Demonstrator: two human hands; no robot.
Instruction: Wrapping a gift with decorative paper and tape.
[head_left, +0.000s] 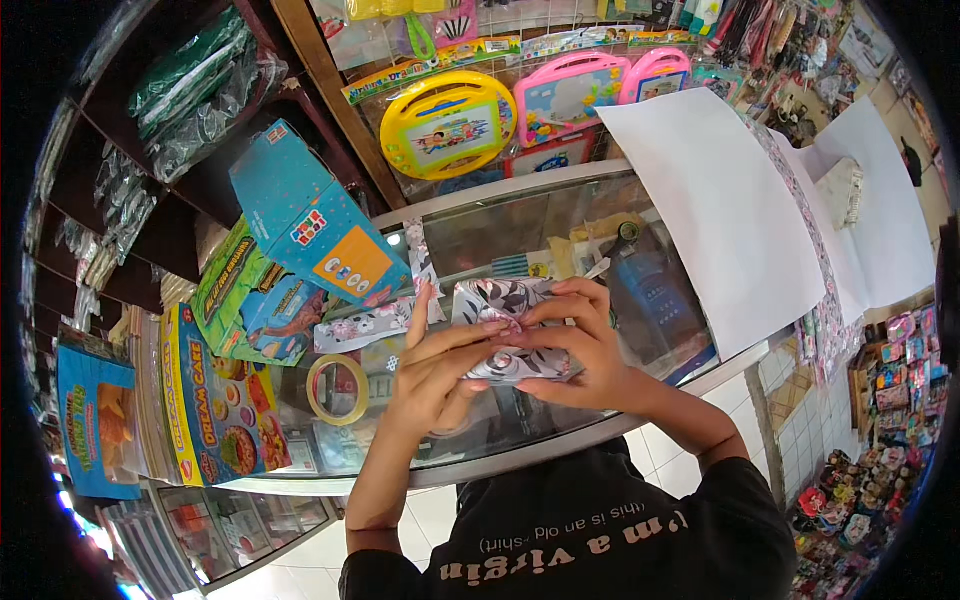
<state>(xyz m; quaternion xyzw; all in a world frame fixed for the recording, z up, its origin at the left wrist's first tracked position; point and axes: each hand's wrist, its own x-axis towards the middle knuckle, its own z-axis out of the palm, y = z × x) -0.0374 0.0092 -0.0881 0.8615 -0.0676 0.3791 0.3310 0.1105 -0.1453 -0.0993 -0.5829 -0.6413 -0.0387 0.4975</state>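
A small box-shaped package in grey floral wrapping paper (517, 364) lies on the glass counter (480, 442), between both hands. My left hand (442, 367) presses its fingertips on the paper at the middle of the package, its index finger raised. My right hand (581, 345) holds the package's right side, thumb at the near edge and fingertips meeting the left ones on top. Offcut strips of the same paper (367, 324) lie to the left, near a roll of clear tape (337, 390). Scissors (622, 238) with dark handles lie beyond my right hand.
Large sheets of wrapping paper (720, 210), white side up, cover the counter's right end. Toy boxes, including a blue one (319, 217) and a yellow one (225, 405), stand at the left. Drawing boards (450, 126) hang behind the counter. Shelves (105, 210) hold bagged goods.
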